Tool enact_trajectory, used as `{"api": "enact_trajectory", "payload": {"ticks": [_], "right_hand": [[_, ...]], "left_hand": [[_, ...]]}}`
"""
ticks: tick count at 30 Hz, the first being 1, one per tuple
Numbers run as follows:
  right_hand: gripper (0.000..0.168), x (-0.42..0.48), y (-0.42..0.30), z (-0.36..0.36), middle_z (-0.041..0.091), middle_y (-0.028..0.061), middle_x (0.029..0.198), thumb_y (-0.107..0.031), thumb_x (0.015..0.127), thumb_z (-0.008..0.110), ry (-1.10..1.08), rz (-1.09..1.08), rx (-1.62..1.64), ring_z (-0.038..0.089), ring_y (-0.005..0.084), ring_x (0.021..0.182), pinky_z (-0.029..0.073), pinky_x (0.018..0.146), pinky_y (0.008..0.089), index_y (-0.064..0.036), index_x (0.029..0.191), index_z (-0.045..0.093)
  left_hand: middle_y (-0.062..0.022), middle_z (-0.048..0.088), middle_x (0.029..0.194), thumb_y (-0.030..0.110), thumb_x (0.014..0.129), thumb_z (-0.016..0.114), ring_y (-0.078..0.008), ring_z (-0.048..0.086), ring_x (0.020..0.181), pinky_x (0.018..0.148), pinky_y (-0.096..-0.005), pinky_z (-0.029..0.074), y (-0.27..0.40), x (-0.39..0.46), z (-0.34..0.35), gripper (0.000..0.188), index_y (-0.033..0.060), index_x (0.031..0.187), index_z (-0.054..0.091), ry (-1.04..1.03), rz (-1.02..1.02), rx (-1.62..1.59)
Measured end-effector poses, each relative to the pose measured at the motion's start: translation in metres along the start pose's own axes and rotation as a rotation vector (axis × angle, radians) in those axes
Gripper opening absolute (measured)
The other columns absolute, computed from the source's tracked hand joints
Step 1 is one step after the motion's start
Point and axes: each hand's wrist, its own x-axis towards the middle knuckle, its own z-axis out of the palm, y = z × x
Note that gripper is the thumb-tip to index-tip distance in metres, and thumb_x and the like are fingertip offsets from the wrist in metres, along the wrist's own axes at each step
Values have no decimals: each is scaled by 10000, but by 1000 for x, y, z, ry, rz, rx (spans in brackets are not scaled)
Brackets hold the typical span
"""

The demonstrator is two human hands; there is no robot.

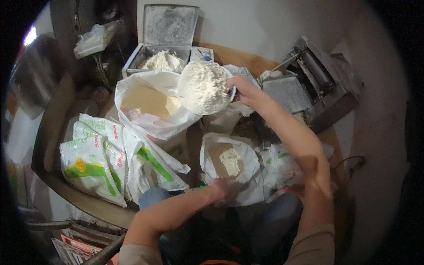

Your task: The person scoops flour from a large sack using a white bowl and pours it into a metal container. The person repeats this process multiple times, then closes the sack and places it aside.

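My right hand (243, 88) grips the edge of a round scoop or basin heaped with white flour (206, 87). It is held level with the right rim of a large open white sack (145, 78), which has flour (145, 102) inside. Nearer to me stands a smaller open white bag (212, 142) with a little flour (232, 160) at its bottom. At the near rim of that bag is my left hand (220, 189), its fingers closed on the edge; part of the hand is blurred.
An open-lidded metal bin (132, 63) of flour stands behind the large sack. Folded printed flour sacks (86, 165) lean at the left. On the right sit a machine with rollers (314, 73) and a plastic bag (281, 165). A dark curved rim (43, 142) runs along the left.
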Motion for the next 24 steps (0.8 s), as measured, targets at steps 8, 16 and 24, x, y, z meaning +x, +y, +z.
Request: {"api": "enact_trajectory", "payload": {"ticks": [8,16,24], "right_hand": [[116,-92,89,-83,578,74,720,11,646,573,197,164,1,582,236,582,486,507,404,12,758,600],[363,-114,302,-150,677,211,902,-90,656,676,124,169,-391,685,360,872,550,759,452,57,987,661],[961,-79,310,-50,514,256,1385,-470,644,746,290,390,-1069,521,390,1266,436,1045,465,-3,1424,435]], "left_hand": [[-60,617,1249,275,914,563,-256,584,1178,882,-398,524,14,-2,0,333,189,1236,557,-38,82,54],[-50,569,1387,365,938,559,-208,543,1272,995,-349,475,7,21,34,493,252,1413,491,-203,142,171],[-80,745,884,217,762,702,-288,722,867,695,-431,582,-16,41,80,157,128,868,774,35,44,84]]}}
